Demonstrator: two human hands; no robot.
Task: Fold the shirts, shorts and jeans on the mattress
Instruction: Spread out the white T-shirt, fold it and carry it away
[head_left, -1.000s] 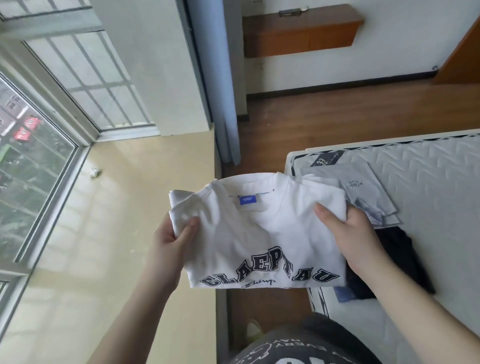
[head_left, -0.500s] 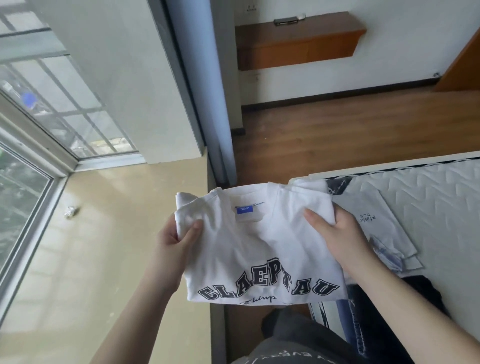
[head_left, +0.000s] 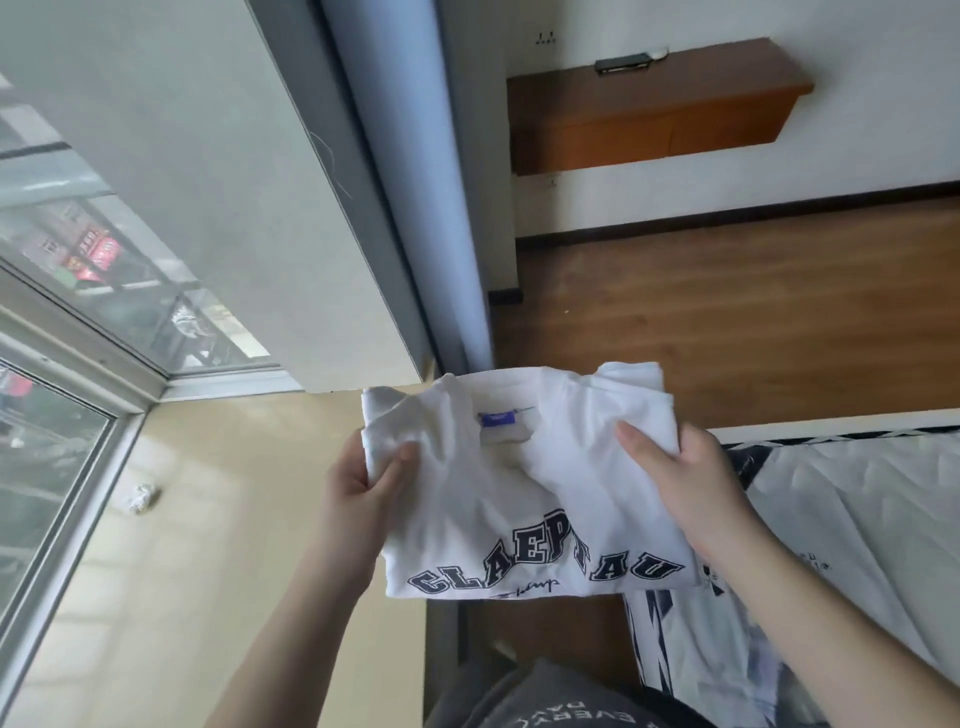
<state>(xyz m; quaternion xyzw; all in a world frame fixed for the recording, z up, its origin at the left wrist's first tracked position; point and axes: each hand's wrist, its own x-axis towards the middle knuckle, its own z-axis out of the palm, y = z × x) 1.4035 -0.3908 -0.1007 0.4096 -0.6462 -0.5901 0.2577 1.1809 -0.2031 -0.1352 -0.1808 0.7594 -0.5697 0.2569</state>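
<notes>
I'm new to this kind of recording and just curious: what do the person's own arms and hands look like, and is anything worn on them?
Both forearms are bare up to the frame's edge: no sleeves in view. The left hand and right hand wear no gloves, and no rings, watch or bracelet show. The nails that show are short and unpainted. Below, the person's dark grey top carries pale printed lettering.

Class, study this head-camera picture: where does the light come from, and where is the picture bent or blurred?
Head view: daylight enters through the window at left and brightens the white shirt; straight edges such as the curtain lean and bow toward the frame edges, as in a wide-angle lens; the mattress at right looks smeared by blur.
</notes>
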